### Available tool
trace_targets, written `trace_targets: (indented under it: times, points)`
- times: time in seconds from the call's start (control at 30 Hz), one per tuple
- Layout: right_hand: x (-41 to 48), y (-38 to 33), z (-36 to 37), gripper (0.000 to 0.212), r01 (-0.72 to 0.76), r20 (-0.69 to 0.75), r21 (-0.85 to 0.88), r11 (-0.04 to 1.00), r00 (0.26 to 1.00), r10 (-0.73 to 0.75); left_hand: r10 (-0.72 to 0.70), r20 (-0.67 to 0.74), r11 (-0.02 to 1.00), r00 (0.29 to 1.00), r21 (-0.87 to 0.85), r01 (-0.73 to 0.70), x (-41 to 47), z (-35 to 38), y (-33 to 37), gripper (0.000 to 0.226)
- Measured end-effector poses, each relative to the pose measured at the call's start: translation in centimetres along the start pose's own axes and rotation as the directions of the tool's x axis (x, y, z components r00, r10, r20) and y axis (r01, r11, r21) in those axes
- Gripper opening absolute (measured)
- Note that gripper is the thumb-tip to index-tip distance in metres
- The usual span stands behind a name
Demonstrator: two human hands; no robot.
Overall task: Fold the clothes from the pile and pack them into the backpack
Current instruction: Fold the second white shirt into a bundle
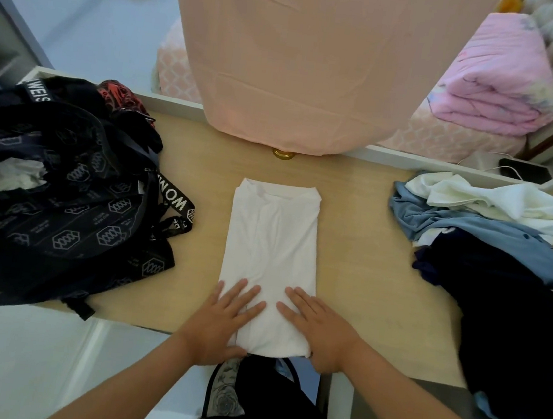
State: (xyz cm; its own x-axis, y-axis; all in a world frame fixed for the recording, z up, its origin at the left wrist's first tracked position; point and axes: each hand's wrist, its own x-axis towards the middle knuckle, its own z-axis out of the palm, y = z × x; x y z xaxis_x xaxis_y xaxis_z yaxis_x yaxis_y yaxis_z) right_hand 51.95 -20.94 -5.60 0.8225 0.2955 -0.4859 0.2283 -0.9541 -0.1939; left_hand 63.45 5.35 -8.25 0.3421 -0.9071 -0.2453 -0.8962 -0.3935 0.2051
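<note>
A white shirt (273, 243) lies folded into a long narrow strip in the middle of the wooden table (366, 254), its collar at the far end. My left hand (221, 320) and my right hand (316, 331) press flat on its near end, fingers straight and spread. A black patterned backpack (60, 219) lies open on the left side of the table, with white cloth showing inside it. The pile of clothes (490, 254) sits on the right: white, blue and dark navy garments, the dark one hanging over the table's front edge.
A peach cloth (302, 57) hangs down over the table's far edge, above a small gold knob (283, 154). Behind it stand a bed with a folded pink quilt (496, 79) and a tufted headboard. Backpack straps trail off the table's front left corner.
</note>
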Motion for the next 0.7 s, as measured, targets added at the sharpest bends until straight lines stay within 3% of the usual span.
trace_targets:
  times: [0.1,0.17,0.2,0.27,0.37,0.43,0.5,0.57,0.63,0.7]
  points:
    - [0.3,-0.1,0.4,0.100,-0.006,-0.152,-0.047,0.999,0.988,-0.001,-0.005,0.006,1.000,1.000,-0.025,0.006,-0.3,-0.3,0.2,0.096]
    - [0.8,0.0,0.8,0.075,0.001,-0.242,-0.069,0.998,0.970,-0.018,-0.021,0.011,1.000,1.000,-0.022,0.021,-0.3,-0.7,0.6,0.104]
    - [1.1,0.1,1.3,0.063,0.014,-0.316,-0.012,1.000,0.949,-0.017,-0.022,0.027,0.999,0.999,-0.025,0.023,-0.4,-0.9,0.7,0.110]
    - [1.1,0.0,1.2,0.046,0.028,-0.420,0.269,0.963,0.903,0.092,-0.012,0.021,0.999,1.000,-0.039,0.013,-0.8,-1.2,0.4,0.120]
    - [0.3,0.0,-1.6,0.039,-0.063,-0.291,0.692,0.719,0.887,0.358,-0.025,0.035,0.981,0.999,-0.189,0.031,-1.2,-3.1,-0.6,0.111]
    - [0.3,0.3,-3.5,0.040,-0.119,-0.202,0.845,0.521,0.831,0.518,-0.168,-0.049,0.897,0.985,-0.421,0.132,-1.2,-4.8,-0.7,0.065]
    - [1.0,1.2,-4.8,0.046,-0.166,-0.087,0.924,0.345,0.786,0.612,-0.425,-0.087,0.674,0.901,-0.695,0.251,-0.1,-7.1,-0.4,0.014]
    - [1.8,2.2,-5.4,0.046,-0.228,0.005,0.942,0.245,0.741,0.671,-0.594,-0.036,0.474,0.803,-0.823,0.314,2.0,-8.9,-0.9,0.007]
    - [2.6,3.1,-5.6,0.038,-0.296,0.045,0.931,0.215,0.676,0.736,-0.660,-0.073,0.509,0.748,-0.775,0.375,4.1,-10.1,-1.5,0.005]
    - [3.3,4.0,-5.4,0.031,-0.398,0.069,0.889,0.228,0.606,0.793,-0.665,-0.261,0.652,0.700,-0.661,0.373,5.8,-10.0,-1.6,0.028]
